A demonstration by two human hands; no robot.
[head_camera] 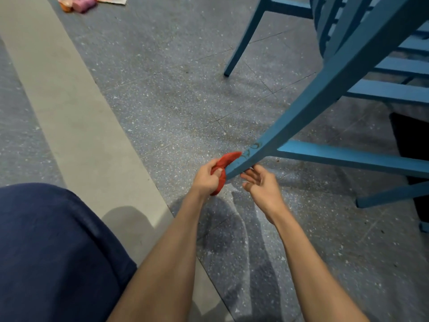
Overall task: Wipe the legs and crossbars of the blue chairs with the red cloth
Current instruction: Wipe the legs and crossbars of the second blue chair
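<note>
- Two hands meet at the low end of one leg (325, 94) of a blue chair (362, 26), both bare forearms reaching in from the bottom of the view.
- Left hand (206, 177): fingers and thumb are curled round the red cloth (226, 161), gripping it in a bunch.
- Red cloth: pressed against the left side of the leg's tip, with one end sticking up past the hand along the leg and the other hanging below the palm.
- Right hand (262, 187): released, fingers loosely spread, holding nothing. Its fingertips lie at the underside of the leg's tip, just across from the cloth; whether they touch the wood I cannot tell.
- Leg: it runs in a long slant from the upper right down to the hands. Dark scribbled marks (251, 149) show on it just above the cloth.
- Crossbar (348, 156): joins the leg a little above the hands and runs off to the right edge.
- Another blue leg (246, 43) stands on the floor well apart, towards the top.
- Floor (162, 101): speckled grey-blue tiles, crossed by a pale plain strip (69, 112) on the left.
- Dark blue clothing (46, 252) over the person's knee fills the lower left corner.
- Pink and orange cloths (79, 3) lie on the floor at the top left.
</note>
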